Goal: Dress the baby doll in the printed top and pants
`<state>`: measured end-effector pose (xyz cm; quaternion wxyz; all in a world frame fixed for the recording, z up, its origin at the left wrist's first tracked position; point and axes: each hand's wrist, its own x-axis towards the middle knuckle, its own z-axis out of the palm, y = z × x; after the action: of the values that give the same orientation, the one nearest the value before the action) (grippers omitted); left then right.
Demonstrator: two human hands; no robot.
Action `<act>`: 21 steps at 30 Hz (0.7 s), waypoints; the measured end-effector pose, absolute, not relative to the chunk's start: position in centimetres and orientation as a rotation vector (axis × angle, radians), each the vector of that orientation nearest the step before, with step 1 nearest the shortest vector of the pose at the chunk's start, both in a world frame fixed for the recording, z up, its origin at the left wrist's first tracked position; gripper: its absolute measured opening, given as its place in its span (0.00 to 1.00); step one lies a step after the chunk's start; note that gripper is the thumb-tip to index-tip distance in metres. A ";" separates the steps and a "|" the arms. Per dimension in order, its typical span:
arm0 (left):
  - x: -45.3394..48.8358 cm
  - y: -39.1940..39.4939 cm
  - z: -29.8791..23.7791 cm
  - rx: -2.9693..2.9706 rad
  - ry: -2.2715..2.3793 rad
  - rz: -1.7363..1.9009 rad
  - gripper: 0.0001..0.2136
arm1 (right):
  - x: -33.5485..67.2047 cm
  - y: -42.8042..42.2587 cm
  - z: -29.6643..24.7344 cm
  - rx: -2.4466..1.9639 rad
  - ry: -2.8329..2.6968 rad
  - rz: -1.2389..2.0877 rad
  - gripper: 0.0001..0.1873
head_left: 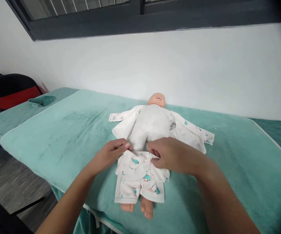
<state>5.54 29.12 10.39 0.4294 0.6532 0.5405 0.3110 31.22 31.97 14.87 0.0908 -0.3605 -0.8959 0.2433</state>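
Note:
A baby doll (pixel 152 122) with a white cloth body lies on its back, head toward the wall and feet toward me. White printed pants (pixel 140 175) cover its lower legs, and its bare feet stick out of the cuffs. At the waistband's left side, my left hand (pixel 115 151) pinches the fabric between thumb and fingers. My right hand (pixel 168 152) grips the waistband on the right with curled fingers. An open white printed jacket (pixel 191 133) is spread under the doll's torso, its sleeves out to both sides.
A green plush cover (pixel 65 130) lies over the table, with a white-edged seam at each side. Behind it rises a white wall (pixel 106 68) with a dark window frame (pixel 87 26). Black and red chairs (pixel 14 91) stand at the far left, above a grey floor (pixel 16 175).

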 end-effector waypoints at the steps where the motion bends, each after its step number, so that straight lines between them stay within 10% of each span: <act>1: 5.6 29.1 10.3 1.589 1.374 0.771 0.17 | 31.1 32.0 14.8 -1.080 -2.651 0.660 0.10; 13: 6.0 29.9 12.4 1.920 1.163 0.678 0.09 | 31.7 33.5 15.3 -1.175 -2.564 0.226 0.05; 21: 8.6 35.3 11.6 1.801 1.329 1.132 0.07 | 31.5 34.6 14.6 -1.036 -2.376 0.699 0.04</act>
<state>8.60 35.26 11.62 0.3114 0.6825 0.5034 0.4288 31.54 34.64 14.64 0.2266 -0.3758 -0.8620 0.2537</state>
